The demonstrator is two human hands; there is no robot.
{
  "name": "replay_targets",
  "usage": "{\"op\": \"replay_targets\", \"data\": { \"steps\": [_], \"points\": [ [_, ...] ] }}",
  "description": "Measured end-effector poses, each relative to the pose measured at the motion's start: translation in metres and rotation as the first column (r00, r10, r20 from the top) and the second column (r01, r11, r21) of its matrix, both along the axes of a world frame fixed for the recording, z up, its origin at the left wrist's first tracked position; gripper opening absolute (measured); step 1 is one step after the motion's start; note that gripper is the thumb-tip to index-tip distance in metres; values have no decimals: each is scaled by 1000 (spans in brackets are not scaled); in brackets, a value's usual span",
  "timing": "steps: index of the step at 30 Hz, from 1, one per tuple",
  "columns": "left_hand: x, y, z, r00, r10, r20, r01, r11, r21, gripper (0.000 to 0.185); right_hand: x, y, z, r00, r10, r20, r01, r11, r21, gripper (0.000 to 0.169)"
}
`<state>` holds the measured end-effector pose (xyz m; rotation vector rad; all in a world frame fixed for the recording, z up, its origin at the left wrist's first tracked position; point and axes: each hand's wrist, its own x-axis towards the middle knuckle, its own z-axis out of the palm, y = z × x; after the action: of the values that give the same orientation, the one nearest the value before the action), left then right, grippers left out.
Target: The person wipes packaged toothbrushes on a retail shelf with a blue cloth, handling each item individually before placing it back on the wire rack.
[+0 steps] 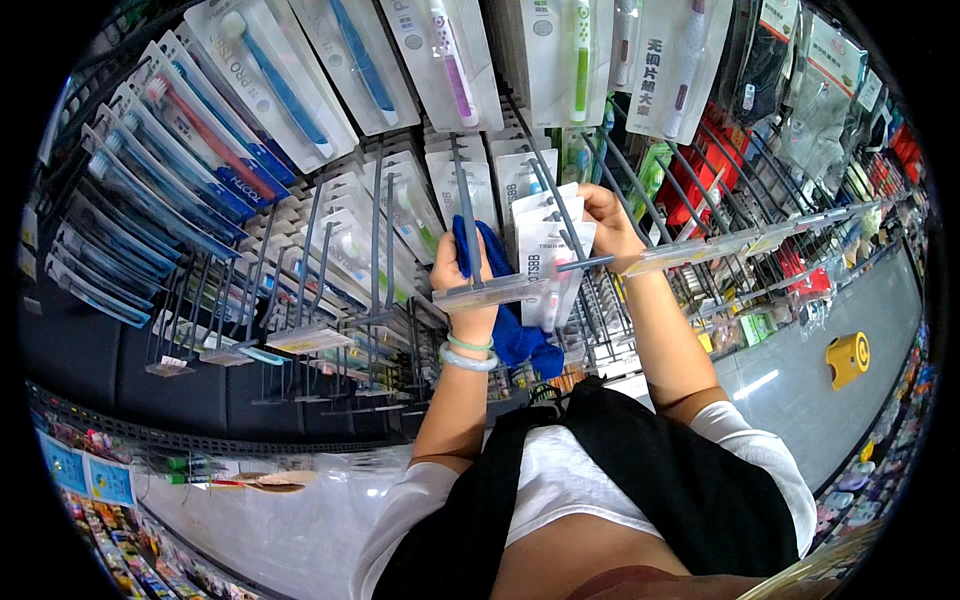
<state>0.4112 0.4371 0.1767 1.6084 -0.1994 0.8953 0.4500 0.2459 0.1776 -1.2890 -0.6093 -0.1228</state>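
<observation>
My left hand [465, 262] is closed around a blue cloth [525, 341], which hangs down past the wrist with its green band and pale bangle. A metal display hook and its clear label holder [491, 292] cross in front of that hand. My right hand [611, 225] is at the right edge of several white carded toothbrush packs [551, 262] hanging on a hook; its fingertips are partly behind the cards, so its hold is unclear. Larger carded toothbrushes, one with a green handle [581, 82] and one with a purple handle [454, 82], hang above.
Rows of metal hooks with toothbrush packs [187, 150] fill the left. Red packs [705, 169] and bagged black goods [757, 75] hang at right. Label holders [750, 244] jut out at the hook ends. A yellow stool [847, 360] stands on the grey floor at right.
</observation>
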Motion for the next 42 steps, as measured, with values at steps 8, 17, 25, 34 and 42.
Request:
{"op": "replay_targets", "data": {
  "steps": [8, 17, 25, 34, 42],
  "points": [
    [2, -2, 6, 992, 3, 123, -28, 979, 200, 27, -19, -8, 4, 1000, -25, -4, 25, 999, 47, 29],
    [22, -11, 3, 989, -91, 118, 103, 990, -95, 17, 20, 20, -2, 913, -368, 176, 376, 926, -19, 30],
    [22, -18, 16, 936, 178, 304, -261, 930, 257, 40, 21, 11, 10, 990, -140, 14, 140, 990, -7, 18],
    [40, -25, 16, 925, 76, 373, -172, 957, 232, 37, 10, 2, 25, 996, -84, -6, 82, 984, -156, 22],
    [34, -15, 1, 951, -53, 305, -69, 925, 375, 21, 13, 4, 17, 997, -67, -34, 64, 994, -87, 22]
  ]
}}
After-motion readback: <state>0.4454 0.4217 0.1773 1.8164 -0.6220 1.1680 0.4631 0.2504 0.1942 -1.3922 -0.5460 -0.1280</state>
